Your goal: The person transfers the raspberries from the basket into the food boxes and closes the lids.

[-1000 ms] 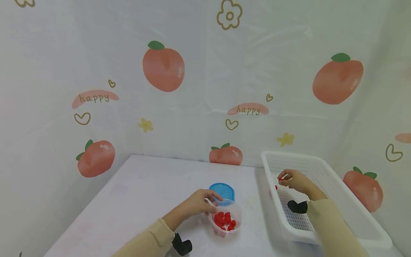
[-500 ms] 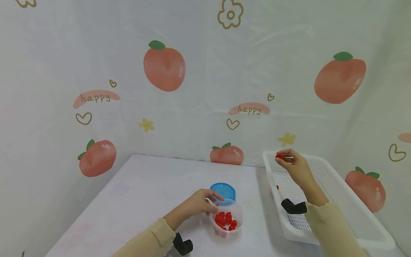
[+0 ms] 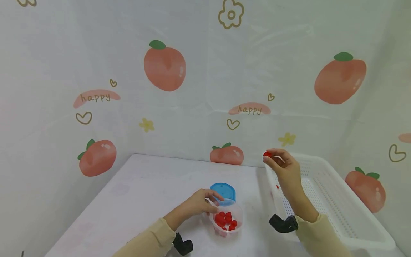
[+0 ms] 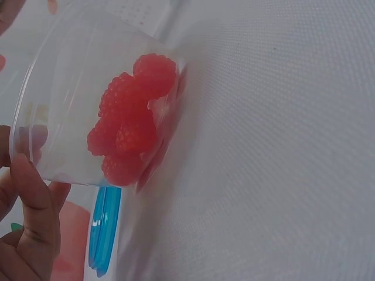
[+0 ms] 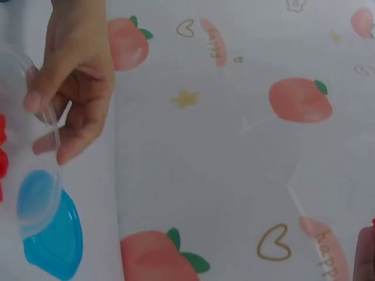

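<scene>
My left hand (image 3: 197,204) pinches the rim of a clear plastic tub (image 3: 238,214) standing on the table. Inside the tub lie several red raspberries (image 4: 126,123), bunched at its bottom. Over the left rim of a white basket (image 3: 359,200), my right hand (image 3: 288,173) is raised and pinches one raspberry (image 3: 267,154) between thumb and fingertips. Only a fingertip (image 5: 364,252) of that hand shows at the edge of the right wrist view. Another small red piece (image 3: 277,187) shows by the basket's left wall, partly hidden.
Just behind the tub a blue lid (image 3: 222,189) lies on the white table (image 3: 154,185). The perforated basket takes up the table's right side. A white cloth backdrop (image 3: 192,117) printed with fruit hangs at the back.
My right hand has picked the raspberry up out of the basket, rising and then moving left to above the basket's rim. My left hand and the tub stay in place.
</scene>
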Available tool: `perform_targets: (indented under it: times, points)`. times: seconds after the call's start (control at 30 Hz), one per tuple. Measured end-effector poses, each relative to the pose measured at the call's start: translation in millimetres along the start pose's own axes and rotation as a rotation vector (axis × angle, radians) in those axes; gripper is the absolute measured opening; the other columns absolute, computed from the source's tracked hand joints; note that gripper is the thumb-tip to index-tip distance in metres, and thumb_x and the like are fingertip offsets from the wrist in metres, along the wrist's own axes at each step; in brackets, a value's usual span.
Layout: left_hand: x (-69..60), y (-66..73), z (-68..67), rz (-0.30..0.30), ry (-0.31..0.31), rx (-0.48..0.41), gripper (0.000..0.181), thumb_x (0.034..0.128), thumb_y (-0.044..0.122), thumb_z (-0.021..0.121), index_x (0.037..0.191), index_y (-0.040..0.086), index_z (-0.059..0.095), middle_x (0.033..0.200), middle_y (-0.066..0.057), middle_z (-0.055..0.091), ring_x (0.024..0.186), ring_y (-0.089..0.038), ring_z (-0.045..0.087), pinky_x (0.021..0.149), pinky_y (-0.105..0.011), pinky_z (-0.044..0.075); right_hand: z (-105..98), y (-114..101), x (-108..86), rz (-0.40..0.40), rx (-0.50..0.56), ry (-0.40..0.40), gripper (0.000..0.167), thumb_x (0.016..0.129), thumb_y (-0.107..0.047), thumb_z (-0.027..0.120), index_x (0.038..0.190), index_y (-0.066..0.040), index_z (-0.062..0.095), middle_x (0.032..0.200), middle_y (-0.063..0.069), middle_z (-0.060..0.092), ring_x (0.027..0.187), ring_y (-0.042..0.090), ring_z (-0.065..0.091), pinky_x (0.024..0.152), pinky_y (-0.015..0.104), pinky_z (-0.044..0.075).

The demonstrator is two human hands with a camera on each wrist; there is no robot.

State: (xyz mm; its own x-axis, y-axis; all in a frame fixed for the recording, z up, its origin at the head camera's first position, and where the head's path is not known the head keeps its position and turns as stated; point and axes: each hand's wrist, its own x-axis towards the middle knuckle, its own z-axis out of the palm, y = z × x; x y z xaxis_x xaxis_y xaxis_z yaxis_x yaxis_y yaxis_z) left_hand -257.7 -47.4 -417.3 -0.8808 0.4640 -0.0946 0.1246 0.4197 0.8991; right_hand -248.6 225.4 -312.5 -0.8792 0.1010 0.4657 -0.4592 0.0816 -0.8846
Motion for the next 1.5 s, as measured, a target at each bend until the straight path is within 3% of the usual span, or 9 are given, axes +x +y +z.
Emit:
perform_targets:
  times: [0.23, 0.4, 0.63, 0.87, 1.27, 1.5]
  points:
    - [0.1, -1.0, -0.4, 0.003, -0.003, -0.003, 0.031, 0.0781, 0.008, 0.078, 0.106, 0.018, 0.07, 0.096, -0.003, 0.063, 0.081, -0.018, 0.059, 0.065, -0.031, 0.056, 25.7, 13.8, -35.8, 0.055, -0.039, -0.014, 0.026, 0.088, -0.005, 0.068, 0.112, 0.004, 0.06, 0.098, -0.009, 0.065, 0.087, 0.002, 0.065, 0.08, 0.016, 0.053]
    - [0.5, -1.6, -0.7, 0.003, -0.005, 0.001, 0.03, 0.078, 0.008, 0.078, 0.105, 0.019, 0.07, 0.096, -0.003, 0.063, 0.081, -0.018, 0.059, 0.065, -0.031, 0.056, 36.1, 28.0, -59.8, 0.109, -0.07, -0.046, 0.025, 0.088, -0.001, 0.067, 0.112, 0.003, 0.061, 0.095, -0.009, 0.066, 0.087, 0.003, 0.066, 0.08, 0.017, 0.054]
    - [0.5, 0.5, -1.0, -0.004, -0.003, 0.018, 0.031, 0.0781, 0.008, 0.078, 0.106, 0.018, 0.07, 0.097, -0.003, 0.063, 0.081, -0.018, 0.059, 0.065, -0.031, 0.056, 42.5, 43.9, -79.2, 0.173, -0.06, -0.115, 0.026, 0.087, -0.006, 0.069, 0.11, 0.004, 0.061, 0.097, -0.003, 0.067, 0.088, 0.008, 0.066, 0.079, 0.019, 0.054]
    - [0.4, 1.5, -0.8, -0.001, -0.004, 0.022, 0.031, 0.0786, 0.008, 0.078, 0.107, 0.018, 0.07, 0.097, -0.003, 0.063, 0.079, -0.018, 0.06, 0.065, -0.032, 0.056, 48.0, 56.7, -88.3, 0.243, -0.044, -0.16, 0.025, 0.086, -0.004, 0.07, 0.108, 0.004, 0.063, 0.102, 0.008, 0.066, 0.087, 0.012, 0.066, 0.078, 0.021, 0.055]
    - [-0.3, 1.9, -0.9, 0.014, -0.005, 0.014, 0.031, 0.0783, 0.007, 0.077, 0.107, 0.017, 0.07, 0.096, -0.004, 0.064, 0.078, -0.018, 0.06, 0.065, -0.032, 0.057, 49.3, 71.6, -90.4, 0.323, -0.125, -0.291, 0.029, 0.086, -0.012, 0.072, 0.11, 0.002, 0.064, 0.105, 0.016, 0.066, 0.09, 0.017, 0.067, 0.079, 0.023, 0.056]
    - [-0.7, 2.0, -1.0, 0.015, -0.012, 0.011, 0.032, 0.0792, 0.007, 0.077, 0.109, 0.014, 0.07, 0.097, -0.004, 0.064, 0.078, -0.018, 0.06, 0.066, -0.032, 0.056, 47.1, 72.1, -86.9, 0.28, -0.186, -0.389, 0.032, 0.086, -0.017, 0.073, 0.109, 0.003, 0.064, 0.101, 0.016, 0.066, 0.085, 0.021, 0.068, 0.077, 0.023, 0.057]
